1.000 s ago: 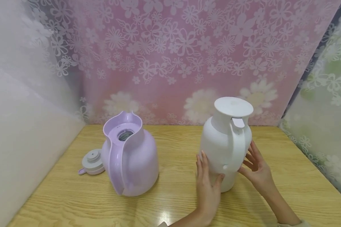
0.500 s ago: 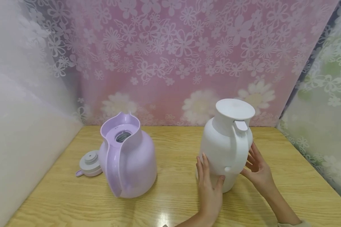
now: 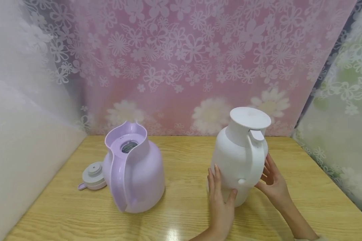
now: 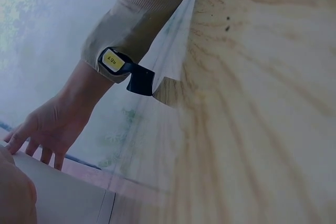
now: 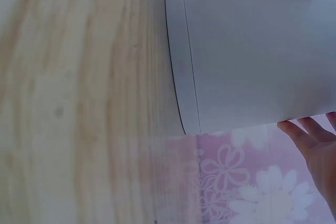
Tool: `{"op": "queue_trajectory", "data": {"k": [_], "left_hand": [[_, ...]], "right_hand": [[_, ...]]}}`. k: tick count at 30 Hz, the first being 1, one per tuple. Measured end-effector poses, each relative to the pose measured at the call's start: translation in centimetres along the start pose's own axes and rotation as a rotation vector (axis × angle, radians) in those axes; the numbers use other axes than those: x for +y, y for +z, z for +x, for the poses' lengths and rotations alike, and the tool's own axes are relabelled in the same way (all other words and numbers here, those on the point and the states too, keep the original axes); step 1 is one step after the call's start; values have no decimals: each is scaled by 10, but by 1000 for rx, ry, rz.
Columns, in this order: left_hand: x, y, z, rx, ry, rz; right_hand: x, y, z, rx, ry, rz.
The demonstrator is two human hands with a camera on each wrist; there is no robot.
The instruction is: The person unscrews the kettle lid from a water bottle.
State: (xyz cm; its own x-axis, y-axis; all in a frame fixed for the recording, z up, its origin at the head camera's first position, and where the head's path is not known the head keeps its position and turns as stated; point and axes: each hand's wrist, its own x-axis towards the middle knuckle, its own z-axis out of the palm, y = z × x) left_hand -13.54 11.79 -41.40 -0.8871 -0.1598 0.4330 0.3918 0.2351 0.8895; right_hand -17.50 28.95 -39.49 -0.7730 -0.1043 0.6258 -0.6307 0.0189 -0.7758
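Lilac jug point(image 3: 146, 180) between stopper point(image 3: 94, 174) and white jug point(image 3: 230, 155)

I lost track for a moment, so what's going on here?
A person has the left hand and right hand against either side of a white jug, which stands on the wooden table with its top covered. To the person's left, a lilac jug stands uncovered, with a grey-and-lilac stopper lying beside it.

The white jug point(image 3: 232, 155) has shifted slightly farther from the lilac jug point(image 3: 146, 177).
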Motion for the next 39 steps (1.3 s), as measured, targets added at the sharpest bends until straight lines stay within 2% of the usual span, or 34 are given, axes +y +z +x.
{"op": "queue_trajectory", "data": {"k": [8, 13, 23, 28, 30, 34, 39], "left_hand": [[2, -2, 1, -29, -6, -14], [2, -3, 2, -50, -36, -23], [6, -4, 3, -56, -108, -78], [7, -4, 7, -19, -107, -154], [8, -5, 9, 8, -84, -181], [13, -11, 16, 53, -35, -223], [19, -23, 25, 45, 13, -206]], "right_hand": [[-1, -1, 2, -2, 9, -50], [0, 0, 1, 2, 26, -82], [-1, 1, 0, -10, -17, -15], [-1, -1, -2, -16, -42, 80], [-2, -2, -2, 4, -57, 89], [-4, -3, 3, 72, -143, 109], [-12, -3, 12, 104, -330, 230]]}}
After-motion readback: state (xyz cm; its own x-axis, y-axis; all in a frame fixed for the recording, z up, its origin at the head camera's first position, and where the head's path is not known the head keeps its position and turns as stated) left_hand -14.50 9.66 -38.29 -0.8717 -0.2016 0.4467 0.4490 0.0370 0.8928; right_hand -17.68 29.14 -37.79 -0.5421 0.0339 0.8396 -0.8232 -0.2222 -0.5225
